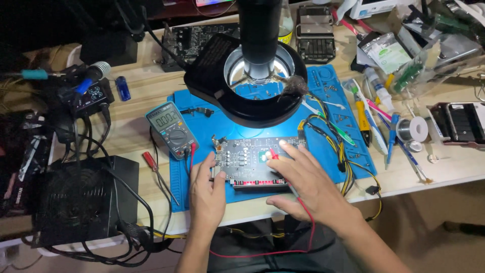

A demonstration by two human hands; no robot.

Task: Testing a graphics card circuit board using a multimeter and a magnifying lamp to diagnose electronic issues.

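A dark circuit board point(247, 156) lies on the blue work mat point(212, 124) under a black microscope with a ring light point(258, 65). My left hand point(207, 194) grips the board's left edge with thumb and fingers. My right hand point(308, 184) holds a red test probe point(273, 155) with its tip on the lit middle of the board; a red wire point(309, 227) runs from the hand over the table's front edge. A digital multimeter point(172, 129) stands on the mat's left side.
A black power supply point(83, 199) with cables sits at the left. A second red probe point(149, 161) lies beside the mat. Yellow-black cables point(333, 146), pens, tubes and a solder spool point(410, 129) crowd the right. More boards lie at the back.
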